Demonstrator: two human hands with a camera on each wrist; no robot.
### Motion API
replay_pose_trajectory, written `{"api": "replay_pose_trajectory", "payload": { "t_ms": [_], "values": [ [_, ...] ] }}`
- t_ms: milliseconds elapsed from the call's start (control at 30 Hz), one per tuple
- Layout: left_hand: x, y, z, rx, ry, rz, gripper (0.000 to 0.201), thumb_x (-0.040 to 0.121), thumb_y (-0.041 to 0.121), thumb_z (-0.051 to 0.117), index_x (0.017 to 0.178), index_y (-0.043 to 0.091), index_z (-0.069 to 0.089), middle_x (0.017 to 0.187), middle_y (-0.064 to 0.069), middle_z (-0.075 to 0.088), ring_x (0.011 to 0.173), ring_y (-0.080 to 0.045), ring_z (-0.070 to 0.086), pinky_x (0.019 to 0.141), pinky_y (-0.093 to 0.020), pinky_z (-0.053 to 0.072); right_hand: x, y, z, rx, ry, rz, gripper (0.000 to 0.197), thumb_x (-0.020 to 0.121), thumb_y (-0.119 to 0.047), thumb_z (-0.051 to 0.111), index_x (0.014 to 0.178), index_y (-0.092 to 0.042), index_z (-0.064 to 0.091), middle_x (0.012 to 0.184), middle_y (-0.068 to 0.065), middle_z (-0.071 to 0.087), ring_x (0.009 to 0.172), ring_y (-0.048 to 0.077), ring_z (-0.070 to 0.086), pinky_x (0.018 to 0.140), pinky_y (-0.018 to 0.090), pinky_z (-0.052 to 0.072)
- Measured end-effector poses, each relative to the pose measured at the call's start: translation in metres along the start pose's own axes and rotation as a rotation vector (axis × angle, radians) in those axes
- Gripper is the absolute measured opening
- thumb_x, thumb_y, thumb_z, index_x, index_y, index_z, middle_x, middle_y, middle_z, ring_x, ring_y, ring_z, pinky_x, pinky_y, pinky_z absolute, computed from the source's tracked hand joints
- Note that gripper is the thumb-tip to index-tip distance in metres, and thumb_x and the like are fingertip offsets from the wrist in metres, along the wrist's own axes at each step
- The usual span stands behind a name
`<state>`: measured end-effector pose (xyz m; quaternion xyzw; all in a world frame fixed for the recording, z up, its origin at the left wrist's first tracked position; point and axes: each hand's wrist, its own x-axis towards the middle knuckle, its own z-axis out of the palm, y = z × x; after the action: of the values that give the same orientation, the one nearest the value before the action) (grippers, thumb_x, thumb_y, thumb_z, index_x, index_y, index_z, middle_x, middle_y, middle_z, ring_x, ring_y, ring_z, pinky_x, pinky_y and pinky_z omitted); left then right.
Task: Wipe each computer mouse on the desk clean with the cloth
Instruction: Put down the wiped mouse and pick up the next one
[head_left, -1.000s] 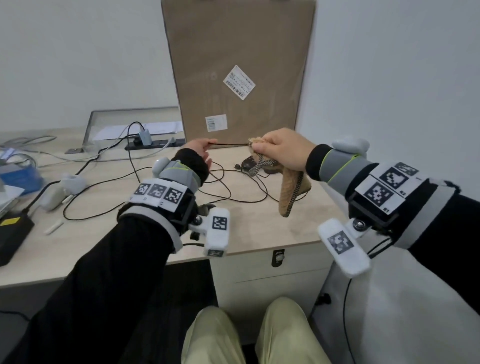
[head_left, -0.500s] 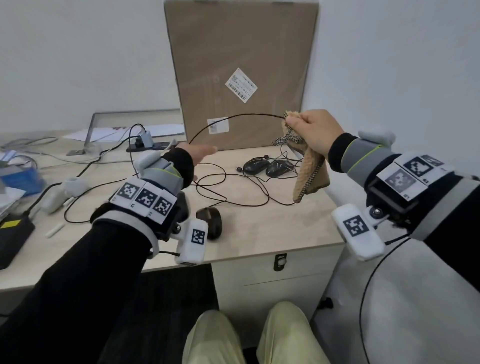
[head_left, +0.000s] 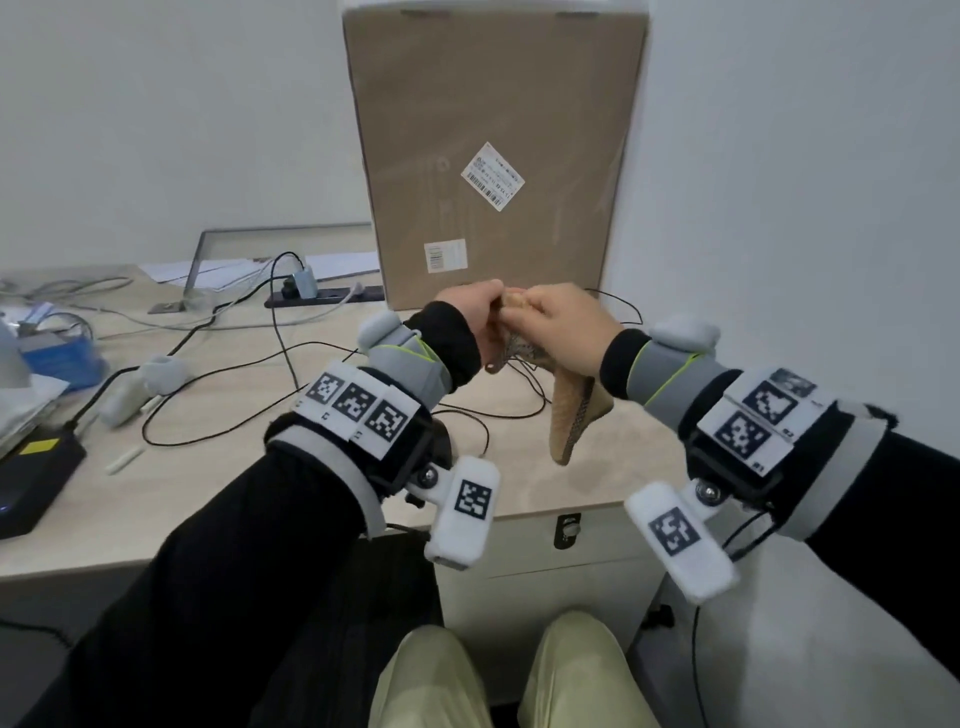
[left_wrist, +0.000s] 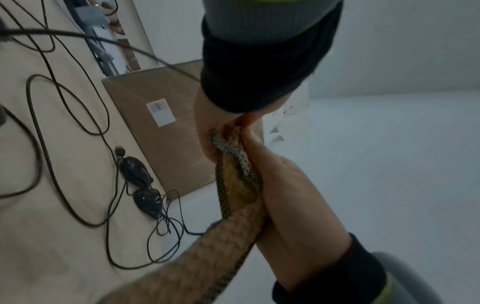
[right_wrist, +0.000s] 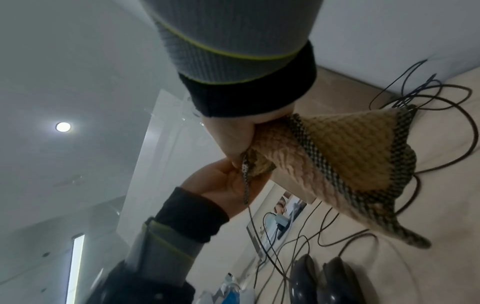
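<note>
My right hand (head_left: 561, 332) grips a tan knitted cloth (head_left: 571, 415) with a checkered black-and-white edge, raised above the desk (head_left: 613, 467). My left hand (head_left: 470, 314) meets it knuckle to knuckle and pinches a thin black mouse cable (right_wrist: 253, 228) right where the cloth (right_wrist: 345, 156) wraps it. Two black mice (left_wrist: 135, 168) (left_wrist: 146, 202) lie side by side on the desk below, also seen in the right wrist view (right_wrist: 302, 277) (right_wrist: 340, 281). In the head view my hands hide them.
A tall cardboard box (head_left: 493, 156) stands against the wall behind my hands. Loose black cables (head_left: 234, 405) loop over the desk. A power strip (head_left: 322, 299), a blue box (head_left: 62, 358) and a black device (head_left: 31, 478) sit to the left. A drawer unit (head_left: 545, 566) is under the desk.
My right hand with the cloth came down and left along the cable to meet my left hand. The cable's raised arc between the hands is gone.
</note>
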<state>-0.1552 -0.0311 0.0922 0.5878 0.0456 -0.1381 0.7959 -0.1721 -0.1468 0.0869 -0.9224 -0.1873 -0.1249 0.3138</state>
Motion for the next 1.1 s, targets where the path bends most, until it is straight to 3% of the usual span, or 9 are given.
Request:
{"api": "replay_pose_trajectory", "payload": {
  "t_ms": [100, 233, 367, 500, 633, 733, 833, 933, 1100],
  "values": [
    [0.004, 0.0, -0.004, 0.007, 0.013, 0.018, 0.042, 0.105, 0.025, 0.022, 0.08, 0.011, 0.054, 0.081, -0.005, 0.06, 0.064, -0.014, 0.051, 0.05, -0.019, 0.047, -0.004, 0.004, 0.0, -0.031, -0.007, -0.015, 0.04, 0.092, -0.027, 0.054, 0.055, -0.017, 0.042, 0.056, -0.009, 0.044, 0.054, 0.011, 0.04, 0.052, 0.027, 0.026],
    [0.02, 0.015, -0.041, -0.068, 0.17, 0.072, 0.036, 0.103, 0.019, 0.022, 0.081, 0.012, 0.049, 0.125, -0.009, 0.061, 0.072, -0.013, 0.059, 0.074, -0.027, 0.047, -0.007, 0.025, -0.024, -0.111, 0.057, 0.051, 0.04, 0.089, -0.034, 0.055, 0.058, -0.012, 0.044, 0.057, 0.002, 0.043, 0.059, 0.019, 0.04, 0.053, 0.031, 0.023],
    [0.029, 0.026, -0.075, -0.132, 0.294, 0.098, 0.034, 0.102, 0.016, 0.025, 0.078, 0.013, 0.049, 0.133, -0.011, 0.057, 0.072, -0.014, 0.06, 0.069, -0.024, 0.046, -0.012, 0.047, -0.054, -0.104, 0.213, 0.095, 0.038, 0.088, -0.032, 0.057, 0.057, -0.013, 0.048, 0.054, -0.001, 0.043, 0.055, 0.016, 0.04, 0.051, 0.024, 0.028],
    [0.028, 0.024, -0.074, -0.171, 0.274, 0.12, 0.044, 0.104, 0.035, 0.017, 0.095, 0.011, 0.053, 0.137, -0.012, 0.053, 0.106, -0.022, 0.059, 0.091, -0.03, 0.043, -0.01, 0.057, -0.065, 0.001, 0.377, 0.142, 0.044, 0.089, -0.028, 0.056, 0.05, -0.02, 0.039, 0.051, -0.006, 0.039, 0.051, 0.007, 0.037, 0.049, 0.018, 0.027],
    [0.016, 0.011, -0.05, -0.128, 0.049, -0.022, 0.075, 0.095, 0.061, 0.023, 0.136, 0.0, 0.039, 0.132, -0.016, 0.055, 0.117, -0.026, 0.054, 0.094, -0.04, 0.044, -0.003, 0.05, -0.062, 0.111, 0.395, 0.089, 0.035, 0.09, -0.028, 0.056, 0.059, -0.013, 0.049, 0.053, -0.003, 0.038, 0.051, 0.01, 0.036, 0.052, 0.026, 0.03],
    [0.005, 0.003, -0.018, 0.011, -0.124, -0.056, 0.071, 0.092, 0.064, 0.028, 0.123, 0.004, 0.049, 0.112, -0.01, 0.064, 0.103, -0.023, 0.06, 0.09, -0.038, 0.049, -0.002, 0.036, -0.051, -0.001, 0.232, 0.019, 0.037, 0.089, -0.029, 0.056, 0.058, -0.013, 0.047, 0.052, -0.003, 0.038, 0.053, 0.013, 0.037, 0.052, 0.024, 0.029],
    [0.002, -0.003, 0.013, 0.029, -0.194, -0.049, 0.047, 0.099, 0.05, 0.03, 0.09, 0.01, 0.054, 0.08, -0.005, 0.056, 0.07, -0.018, 0.055, 0.064, -0.025, 0.047, -0.005, 0.022, -0.029, -0.12, 0.057, -0.036, 0.044, 0.089, -0.03, 0.057, 0.051, -0.021, 0.036, 0.052, -0.005, 0.039, 0.059, 0.019, 0.04, 0.056, 0.03, 0.027],
    [0.008, -0.004, 0.017, -0.014, -0.105, 0.014, 0.042, 0.104, 0.03, 0.024, 0.086, 0.009, 0.056, 0.074, -0.006, 0.065, 0.067, -0.017, 0.054, 0.063, -0.026, 0.044, -0.01, 0.022, -0.014, -0.089, -0.007, -0.058, 0.04, 0.089, -0.03, 0.057, 0.053, -0.025, 0.041, 0.058, -0.007, 0.045, 0.064, 0.018, 0.044, 0.061, 0.026, 0.028],
    [0.024, 0.012, -0.032, -0.046, 0.17, 0.125, 0.042, 0.105, 0.03, 0.021, 0.084, 0.016, 0.054, 0.069, 0.005, 0.07, 0.07, -0.01, 0.059, 0.062, -0.02, 0.044, -0.016, 0.041, -0.04, -0.102, 0.084, 0.019, 0.034, 0.089, -0.03, 0.057, 0.062, -0.01, 0.052, 0.055, -0.001, 0.046, 0.059, 0.017, 0.042, 0.054, 0.022, 0.03]
  ]
}}
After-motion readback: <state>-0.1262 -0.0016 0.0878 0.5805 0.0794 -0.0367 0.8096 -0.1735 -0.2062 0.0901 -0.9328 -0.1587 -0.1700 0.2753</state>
